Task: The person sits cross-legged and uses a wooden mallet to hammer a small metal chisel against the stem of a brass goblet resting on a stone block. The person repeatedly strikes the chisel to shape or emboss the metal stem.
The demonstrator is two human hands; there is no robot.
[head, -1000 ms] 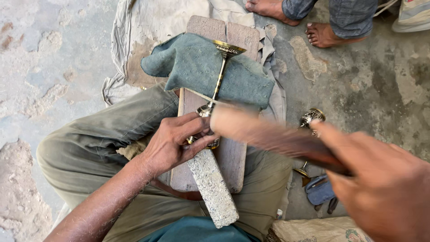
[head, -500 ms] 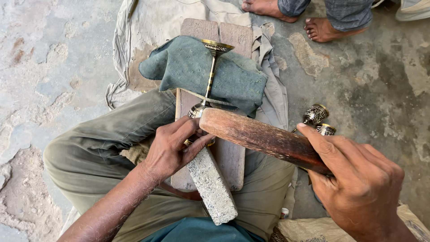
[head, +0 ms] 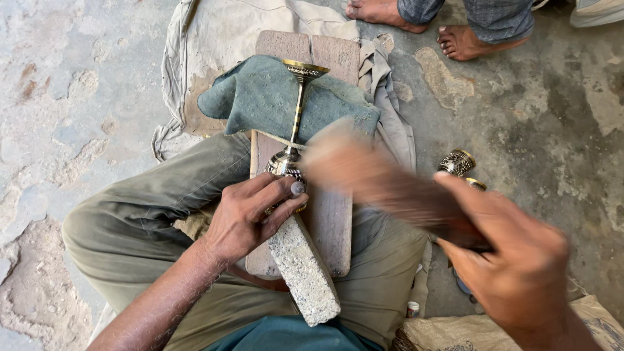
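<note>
Head view: a seated worker's left hand (head: 250,218) presses the round foot of one slender brass goblet (head: 296,123) against a wooden board (head: 328,214) laid across the lap, fingers curled closed around the base so the piece cannot roll. The stem runs away toward the far side, its cup resting on a folded grey-green cloth (head: 260,97), apparently as padding. The right hand (head: 520,273), fisted tight on one wooden mallet (head: 383,182), holds it blurred just right of the goblet's base. One rough stone block (head: 302,270) lies near the left hand. Two more brass pieces (head: 458,162) stand on the ground at right; two bare feet (head: 422,23) of another person show at the far edge.
</note>
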